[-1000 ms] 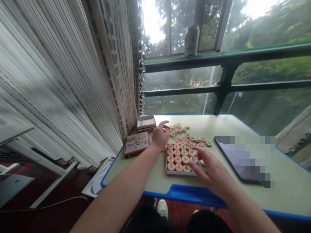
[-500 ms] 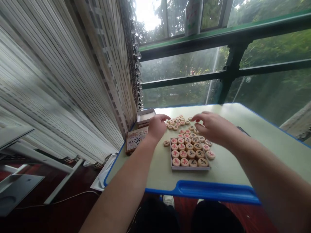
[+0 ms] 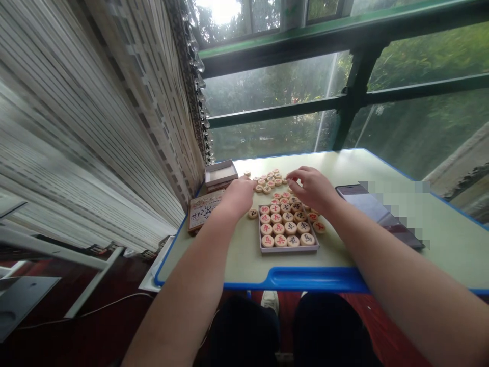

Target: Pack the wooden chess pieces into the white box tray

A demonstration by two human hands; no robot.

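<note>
Rows of round wooden pieces with red and black characters fill a shallow box point(image 3: 289, 250) on the pale table point(image 3: 237, 260). Behind the box lies a cluster of loose pieces point(image 3: 270, 179), with more along its right side. My left hand point(image 3: 241, 193) is at the left edge of the cluster, index finger stretched out, and I see nothing held in it. My right hand point(image 3: 310, 186) is bent over the cluster's right side, thumb and fingers curled close together; whether a piece is between them is hidden. One loose piece point(image 3: 252, 213) sits left of the box.
An empty open box point(image 3: 221, 173) and a printed box lid point(image 3: 202, 211) lie at the table's left side. A dark-edged phone or tablet point(image 3: 376, 211) is at the right, partly behind my right forearm. The blue trough point(image 3: 313, 279) edges the front; a curtain hangs left.
The view has tilted down and shifted right, so more of the dark-edged device shows. My right hand's fingers have drawn closer together. A piece now shows beyond my left hand.
</note>
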